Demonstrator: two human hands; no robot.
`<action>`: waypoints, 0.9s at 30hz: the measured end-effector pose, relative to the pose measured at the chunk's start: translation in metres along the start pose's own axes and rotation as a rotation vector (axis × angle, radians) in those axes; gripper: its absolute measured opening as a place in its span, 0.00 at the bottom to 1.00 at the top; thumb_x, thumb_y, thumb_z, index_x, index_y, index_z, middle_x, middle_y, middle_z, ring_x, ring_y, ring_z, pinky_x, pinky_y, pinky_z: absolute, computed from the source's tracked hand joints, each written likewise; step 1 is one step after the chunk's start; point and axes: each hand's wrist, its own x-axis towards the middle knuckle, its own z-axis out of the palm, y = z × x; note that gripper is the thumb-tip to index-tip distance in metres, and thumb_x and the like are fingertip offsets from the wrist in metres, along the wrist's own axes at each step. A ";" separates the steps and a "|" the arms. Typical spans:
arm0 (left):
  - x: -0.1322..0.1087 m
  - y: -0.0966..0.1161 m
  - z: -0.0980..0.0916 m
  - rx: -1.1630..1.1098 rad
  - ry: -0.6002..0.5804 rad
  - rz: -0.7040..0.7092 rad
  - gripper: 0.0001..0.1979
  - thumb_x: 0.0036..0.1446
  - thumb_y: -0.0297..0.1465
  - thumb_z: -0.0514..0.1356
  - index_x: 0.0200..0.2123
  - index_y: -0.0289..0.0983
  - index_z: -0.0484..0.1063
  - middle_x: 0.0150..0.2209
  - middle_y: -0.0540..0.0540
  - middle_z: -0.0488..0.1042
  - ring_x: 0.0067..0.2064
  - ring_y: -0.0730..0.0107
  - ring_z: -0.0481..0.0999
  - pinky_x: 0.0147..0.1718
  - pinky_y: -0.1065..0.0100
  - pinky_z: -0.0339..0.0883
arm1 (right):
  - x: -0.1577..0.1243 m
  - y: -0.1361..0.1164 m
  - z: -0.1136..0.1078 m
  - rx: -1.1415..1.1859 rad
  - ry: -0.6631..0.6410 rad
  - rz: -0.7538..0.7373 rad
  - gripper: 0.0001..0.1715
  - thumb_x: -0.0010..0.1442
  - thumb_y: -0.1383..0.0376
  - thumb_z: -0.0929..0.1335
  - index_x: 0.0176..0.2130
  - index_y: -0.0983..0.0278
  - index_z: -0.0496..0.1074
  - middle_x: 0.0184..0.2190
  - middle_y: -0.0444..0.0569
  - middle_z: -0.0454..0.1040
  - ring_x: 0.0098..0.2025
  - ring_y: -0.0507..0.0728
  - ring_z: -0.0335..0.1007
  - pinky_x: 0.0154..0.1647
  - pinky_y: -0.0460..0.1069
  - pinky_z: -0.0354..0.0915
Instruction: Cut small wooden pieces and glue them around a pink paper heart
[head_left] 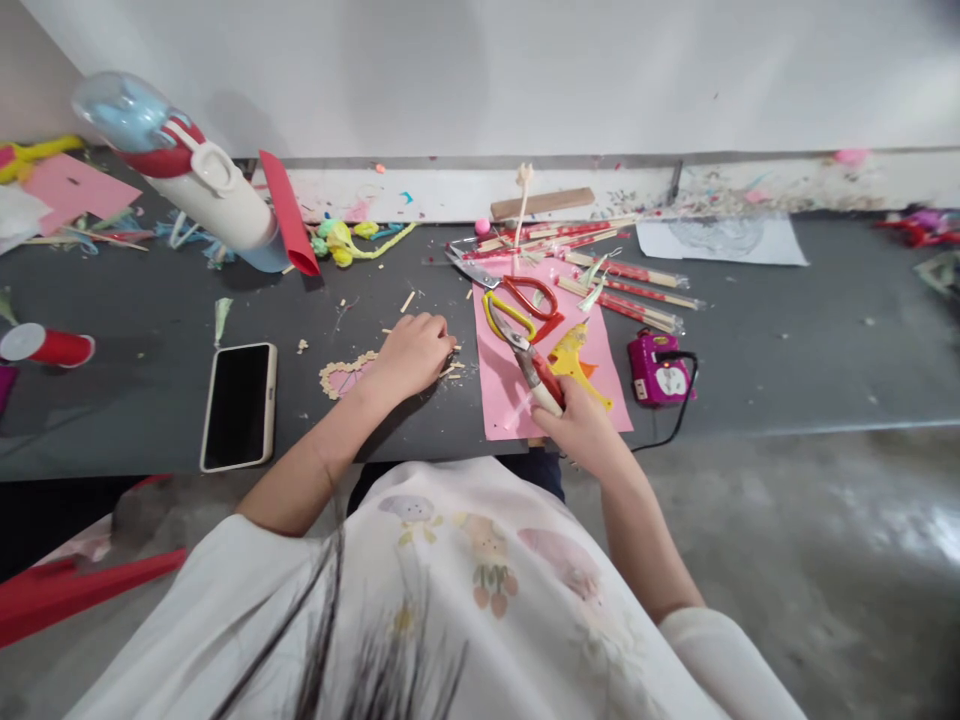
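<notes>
My right hand (581, 415) is closed around the handles of hand cutters (536, 375) with one red and one whitish grip. Their jaws point away from me, over the handle loops of red-and-yellow scissors (529, 295). A yellow glue gun (571, 350) lies just beyond this hand on a pink sheet (499, 400). On the dark table, my left hand (420, 350) is down with its fingers curled; what they hold, if anything, is hidden. Small cut stick pieces (453, 371) lie by its fingertips. Partly behind the left forearm is a pink shape edged with stick bits (349, 373).
A phone (238, 407), a red thread spool (49, 346) and a tilted bottle (202, 180) stand or lie to the left. Wrapped chopsticks (630, 270) lie behind the pink sheet. To the right, a purple box (660, 370) has a black cable at the table's edge.
</notes>
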 end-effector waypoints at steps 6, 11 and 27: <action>-0.008 0.019 -0.012 -0.279 0.098 -0.102 0.14 0.66 0.33 0.52 0.42 0.34 0.78 0.42 0.39 0.77 0.44 0.58 0.75 0.43 0.60 0.65 | 0.004 -0.012 0.001 -0.152 0.037 -0.054 0.10 0.53 0.59 0.65 0.36 0.60 0.61 0.30 0.51 0.72 0.34 0.62 0.69 0.31 0.50 0.57; -0.023 0.042 -0.024 -0.740 0.079 -0.236 0.17 0.67 0.41 0.52 0.39 0.38 0.78 0.38 0.46 0.80 0.38 0.66 0.77 0.35 0.67 0.65 | 0.017 -0.041 0.008 -0.259 0.000 -0.148 0.13 0.56 0.60 0.64 0.41 0.62 0.62 0.35 0.56 0.75 0.36 0.65 0.72 0.31 0.50 0.56; -0.108 -0.001 -0.036 -0.571 0.321 -0.688 0.14 0.65 0.36 0.54 0.34 0.39 0.78 0.35 0.46 0.81 0.34 0.69 0.77 0.32 0.69 0.64 | 0.129 -0.164 0.085 -0.714 -0.194 -0.696 0.16 0.57 0.68 0.63 0.46 0.69 0.68 0.42 0.63 0.78 0.43 0.67 0.76 0.37 0.52 0.64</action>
